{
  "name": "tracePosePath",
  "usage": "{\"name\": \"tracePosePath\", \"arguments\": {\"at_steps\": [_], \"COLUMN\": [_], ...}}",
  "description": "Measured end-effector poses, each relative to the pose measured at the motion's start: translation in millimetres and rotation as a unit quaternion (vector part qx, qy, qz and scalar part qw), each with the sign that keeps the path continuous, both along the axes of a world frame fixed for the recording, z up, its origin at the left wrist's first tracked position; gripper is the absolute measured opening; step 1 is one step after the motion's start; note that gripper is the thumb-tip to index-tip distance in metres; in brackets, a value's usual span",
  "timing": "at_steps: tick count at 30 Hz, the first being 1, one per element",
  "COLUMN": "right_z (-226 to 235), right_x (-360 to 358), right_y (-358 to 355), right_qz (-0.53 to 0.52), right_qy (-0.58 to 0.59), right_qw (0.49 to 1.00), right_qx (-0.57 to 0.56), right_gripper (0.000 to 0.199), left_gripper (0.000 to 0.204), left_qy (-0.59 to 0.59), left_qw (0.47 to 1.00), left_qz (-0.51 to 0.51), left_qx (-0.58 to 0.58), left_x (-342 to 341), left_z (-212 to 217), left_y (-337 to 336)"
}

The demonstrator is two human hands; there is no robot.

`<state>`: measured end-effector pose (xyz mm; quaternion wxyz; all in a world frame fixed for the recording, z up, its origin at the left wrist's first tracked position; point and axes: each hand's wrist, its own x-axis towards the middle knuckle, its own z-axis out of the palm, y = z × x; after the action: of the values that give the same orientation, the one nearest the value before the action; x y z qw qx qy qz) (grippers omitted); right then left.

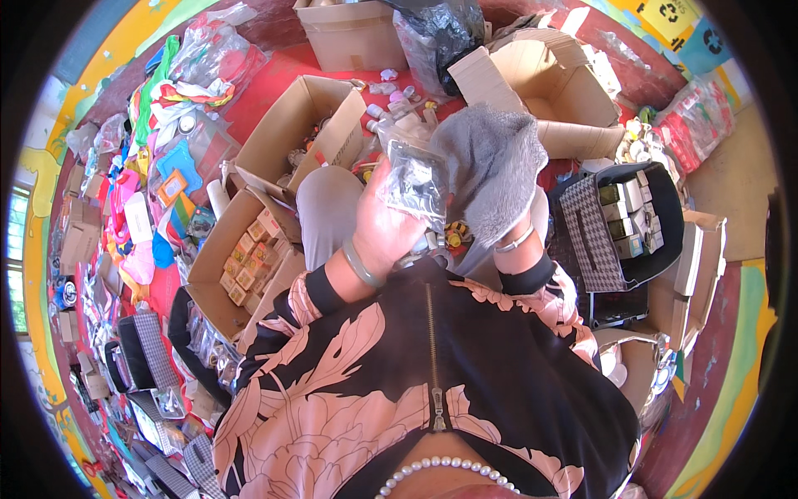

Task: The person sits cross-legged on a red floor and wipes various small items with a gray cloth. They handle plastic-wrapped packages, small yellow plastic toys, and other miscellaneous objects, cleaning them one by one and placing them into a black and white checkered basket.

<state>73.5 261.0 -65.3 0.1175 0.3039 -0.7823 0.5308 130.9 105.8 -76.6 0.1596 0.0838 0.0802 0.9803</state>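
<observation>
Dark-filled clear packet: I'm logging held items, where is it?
In the head view, the packet is in the left hand, just left of the grey cloth.

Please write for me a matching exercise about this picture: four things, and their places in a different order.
1. clear plastic packet
2. grey cloth
3. small boxes
4. white bead necklace

A. inside an open brown carton
B. around the neck
C. in the left hand
D. draped over the right hand

Pairs: 1-C, 2-D, 3-A, 4-B
</observation>
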Motion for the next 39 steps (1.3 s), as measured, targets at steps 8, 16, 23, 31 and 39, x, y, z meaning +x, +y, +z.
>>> {"name": "tracePosePath", "arguments": {"at_steps": [8,16,23,31,39], "right_z": [9,-6,-46,20,29], "right_x": [28,39,27,20,40], "right_y": [-33,-23,20,19,-13], "right_qz": [0.087,0.144,0.259,0.16,0.175], "right_qy": [0.267,0.215,-0.285,-0.41,0.134], "right_qw": [0.943,0.944,0.91,0.727,0.974], "right_qx": [0.179,0.204,-0.155,-0.526,0.043], "right_gripper": [0.047,0.04,0.032,0.039,0.038], "left_gripper": [0.044,0.04,0.045,0.049,0.044], "left_qy": [0.115,0.017,-0.011,-0.006,0.11], "left_qw": [0.853,0.98,0.984,0.994,0.966], "left_qz": [0.275,0.115,0.171,0.105,0.049], "left_qx": [-0.429,-0.159,-0.035,-0.021,-0.227], "left_x": [5,-12,-14,8,23], "left_z": [-13,-2,32,23,5], "left_y": [-9,-40,-44,-39,-21]}}
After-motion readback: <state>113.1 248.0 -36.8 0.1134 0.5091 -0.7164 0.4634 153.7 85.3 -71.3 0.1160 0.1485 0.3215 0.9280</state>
